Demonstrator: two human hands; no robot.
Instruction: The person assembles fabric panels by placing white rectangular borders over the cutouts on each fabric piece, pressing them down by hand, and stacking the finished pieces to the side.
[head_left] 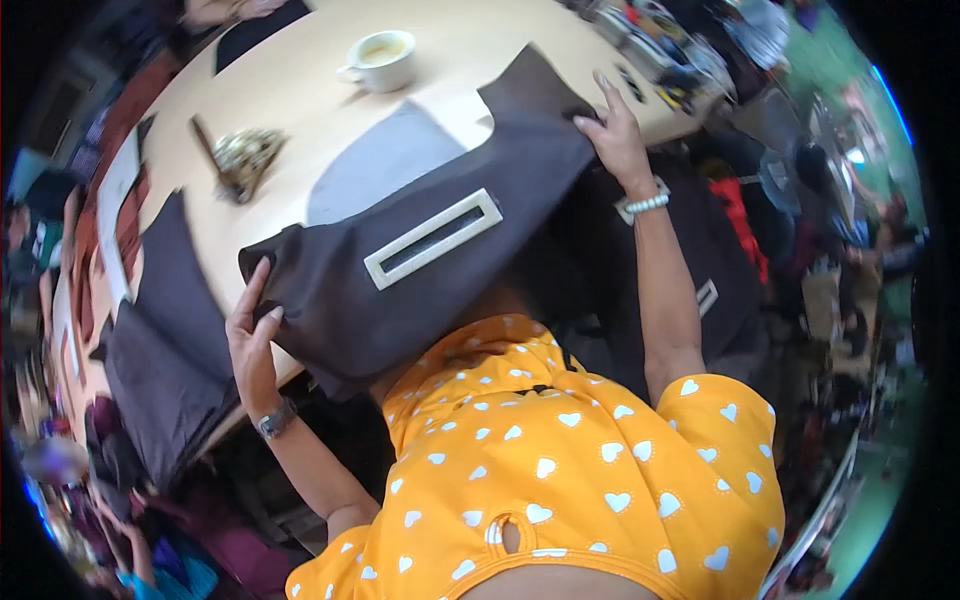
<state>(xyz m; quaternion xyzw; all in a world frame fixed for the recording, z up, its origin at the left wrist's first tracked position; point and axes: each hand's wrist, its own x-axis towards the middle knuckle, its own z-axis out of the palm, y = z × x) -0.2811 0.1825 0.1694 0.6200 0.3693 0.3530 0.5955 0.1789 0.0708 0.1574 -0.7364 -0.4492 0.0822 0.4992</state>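
Note:
A dark brown piece of leather or cloth [400, 310] is stretched between my two hands over the table's near edge. A pale rectangular frame with a narrow slot [433, 238] lies on its surface. My left hand [255, 345] pinches the piece's left end, thumb and fingers at its edge. At the upper right end, my right hand [617, 140] grips the dark material between thumb and fingers. Beneath and behind the piece, a grey sheet [380, 155] rests on the table.
On the light round table [300, 70] stand a white cup [382, 62] and a patterned bundle beside a brown-handled tool [213, 160]. More dark pieces [165, 340] hang at the left edge. Tools and boxes [660, 60] sit at the upper right. Another person's hands [235, 10] show at the top.

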